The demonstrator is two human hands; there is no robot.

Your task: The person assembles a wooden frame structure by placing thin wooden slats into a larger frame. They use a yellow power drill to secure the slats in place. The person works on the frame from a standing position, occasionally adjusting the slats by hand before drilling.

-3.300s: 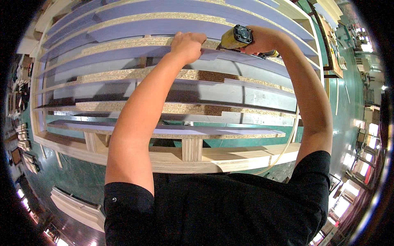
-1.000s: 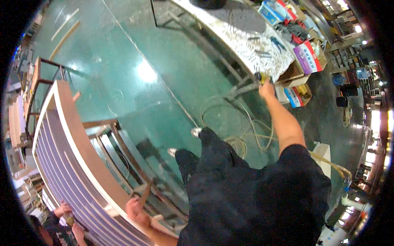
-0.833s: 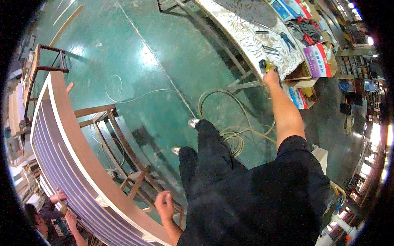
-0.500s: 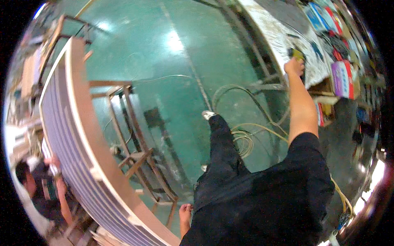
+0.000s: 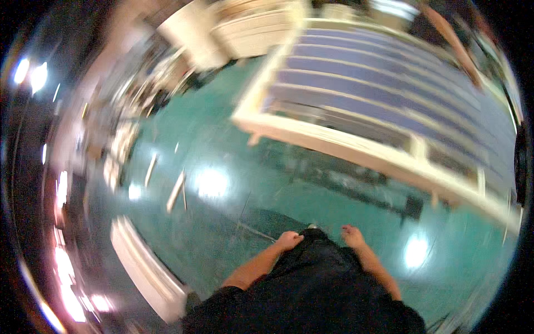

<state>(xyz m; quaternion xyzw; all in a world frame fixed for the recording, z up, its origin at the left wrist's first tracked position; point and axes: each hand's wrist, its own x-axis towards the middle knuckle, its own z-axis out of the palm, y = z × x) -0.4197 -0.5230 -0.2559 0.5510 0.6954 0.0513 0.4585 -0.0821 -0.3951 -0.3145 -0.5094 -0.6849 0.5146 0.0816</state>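
Observation:
In front of my body my left hand (image 5: 290, 240) is curled into a loose fist, with nothing to be seen in it. To its right, my right hand (image 5: 352, 236) hangs with fingers loosely bent and partly apart, holding nothing visible; motion blurs it somewhat. Ahead of my hands and apart from them lies a large wooden frame panel (image 5: 328, 135), with pale rails and slats over purple-blue strips. Its near edge stands above the green floor (image 5: 239, 183). Neither hand touches the panel.
Another person's arm (image 5: 453, 42) reaches over the panel's far right side. Stacked pale boards (image 5: 250, 33) stand beyond it. Long pale boards (image 5: 144, 267) lie at the lower left, and loose wood strips (image 5: 176, 191) lie on the floor.
My view has swung round from the cluttered bench to the panel. My right hand has let go of the yellow-green tool there and come down before my body.

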